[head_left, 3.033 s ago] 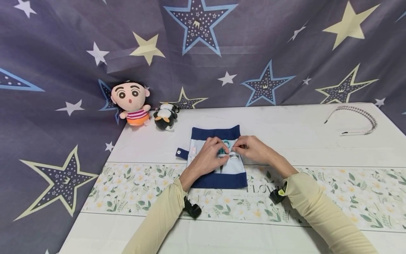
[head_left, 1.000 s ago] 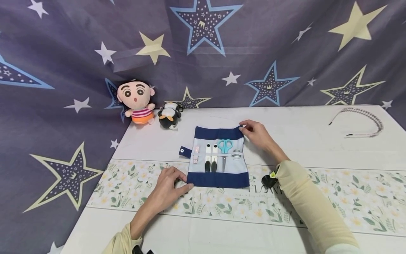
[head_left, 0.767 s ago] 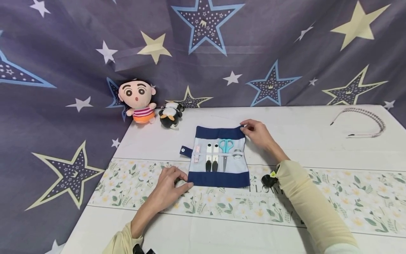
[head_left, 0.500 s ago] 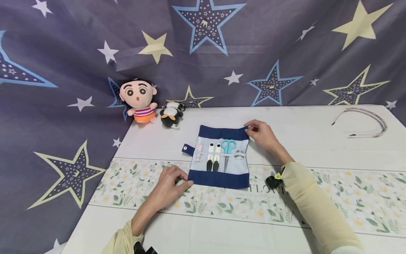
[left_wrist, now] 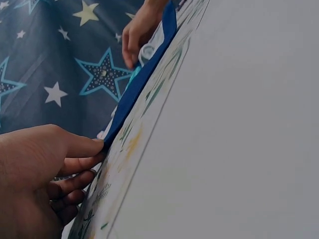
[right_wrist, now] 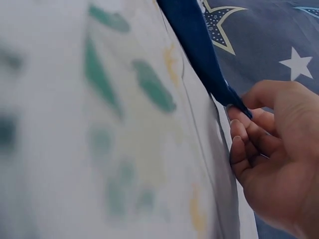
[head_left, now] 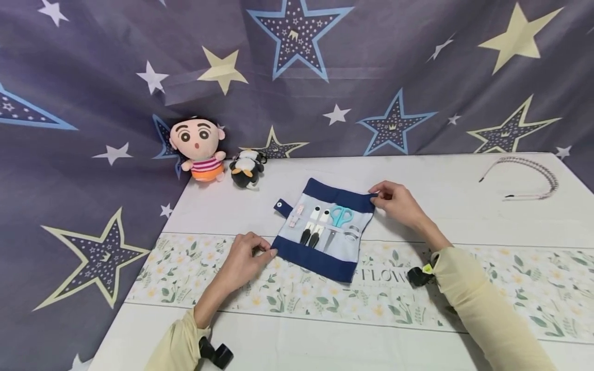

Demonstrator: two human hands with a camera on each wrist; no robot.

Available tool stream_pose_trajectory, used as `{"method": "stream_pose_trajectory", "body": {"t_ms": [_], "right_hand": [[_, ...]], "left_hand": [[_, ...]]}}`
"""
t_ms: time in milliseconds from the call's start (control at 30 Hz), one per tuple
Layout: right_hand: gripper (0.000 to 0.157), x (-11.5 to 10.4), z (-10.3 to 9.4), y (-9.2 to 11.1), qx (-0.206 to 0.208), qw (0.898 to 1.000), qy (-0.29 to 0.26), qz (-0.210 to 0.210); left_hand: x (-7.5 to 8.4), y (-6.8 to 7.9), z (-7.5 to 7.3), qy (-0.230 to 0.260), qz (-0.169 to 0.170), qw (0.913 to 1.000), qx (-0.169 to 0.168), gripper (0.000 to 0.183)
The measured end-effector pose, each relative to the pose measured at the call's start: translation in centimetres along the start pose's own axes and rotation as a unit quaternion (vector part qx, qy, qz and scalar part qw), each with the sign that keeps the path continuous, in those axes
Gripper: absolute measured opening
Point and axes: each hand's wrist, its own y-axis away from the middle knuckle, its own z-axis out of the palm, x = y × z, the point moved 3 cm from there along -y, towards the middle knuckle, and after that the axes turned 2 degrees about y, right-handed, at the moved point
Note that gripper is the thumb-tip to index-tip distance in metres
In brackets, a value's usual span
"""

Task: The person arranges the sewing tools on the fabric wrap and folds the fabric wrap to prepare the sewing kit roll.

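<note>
A navy and pale-grey fabric tool pouch (head_left: 287, 249) lies unfolded and turned at an angle on the table. My left hand (head_left: 243, 260) pinches its near left corner between thumb and finger, as the left wrist view also shows. At the far right corner my right hand (head_left: 399, 205) pinches the navy border (right_wrist: 199, 55). Under the pouch's elastic band sit a small pink item (head_left: 296, 215), two white tools with black tips (head_left: 314, 226), turquoise-handled scissors (head_left: 341, 216) and a roll of tape (head_left: 351, 233). A snap tab (head_left: 282, 207) sticks out on the left side.
A plush doll (head_left: 199, 149) and a small penguin plush (head_left: 246, 169) sit at the table's back left. A beaded headband (head_left: 533, 178) lies at the back right. Behind the table hangs a star-patterned curtain (head_left: 325, 103). A flower-print strip (head_left: 195, 273) crosses the white table (head_left: 325, 340).
Both hands left the band area for opposite corners of the pouch. Since then the pouch has turned clockwise, its right side coming nearer, and the right hand has shifted right and slightly down.
</note>
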Motion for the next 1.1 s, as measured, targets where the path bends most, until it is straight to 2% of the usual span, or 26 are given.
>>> {"method": "stream_pose_trajectory", "body": {"t_ms": [333,633,767,933,1100], "right_hand": [[0.015,0.8,-2.1,2.9,-0.021,1.000,0.003,0.011],[0.012,0.9,-3.2,5.8,-0.050,0.999,0.005,0.005],[0.013,0.7,-3.4,7.2,-0.069,0.998,0.006,0.013],[0.012,0.3,-3.4,8.6,-0.082,0.997,0.005,0.009],[0.010,-0.2,-2.8,9.9,-0.097,0.995,-0.003,-0.014]], "left_hand": [[-0.7,-4.3,0.1,0.010,0.045,0.9989,0.009,0.009],[-0.8,-8.1,0.7,-0.006,0.031,0.9994,0.016,0.012],[-0.6,-9.6,1.1,-0.014,0.021,0.9997,0.005,0.014],[-0.1,-11.5,1.4,-0.021,0.012,0.9997,-0.006,0.015],[0.4,-13.1,2.0,-0.034,0.020,0.9992,0.011,0.014]]}}
